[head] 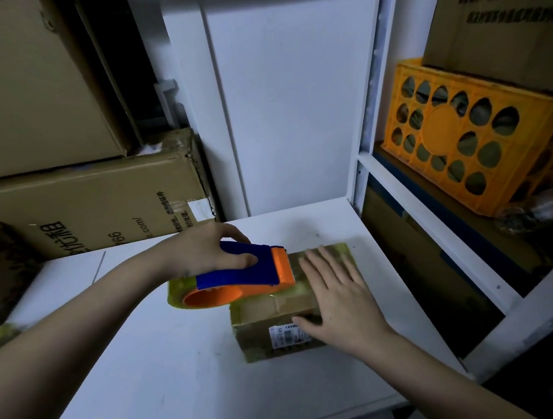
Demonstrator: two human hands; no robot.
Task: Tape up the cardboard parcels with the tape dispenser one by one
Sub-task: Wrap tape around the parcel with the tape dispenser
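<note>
Left hand (204, 251) grip clamped on tape dispenser (237, 274), right hand (335, 292) flat on parcel (274, 332); tape may wrinkle if parcel slides.

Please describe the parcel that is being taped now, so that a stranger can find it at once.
On the white table, find the small cardboard parcel under the right hand, beside the blue and orange tape dispenser. Unlike the big cartons behind, it is small, tape-covered and bears a white label.

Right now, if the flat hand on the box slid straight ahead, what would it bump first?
Probably nothing soon: the right hand would slide off the box onto bare table, then reach the white wall.
</note>
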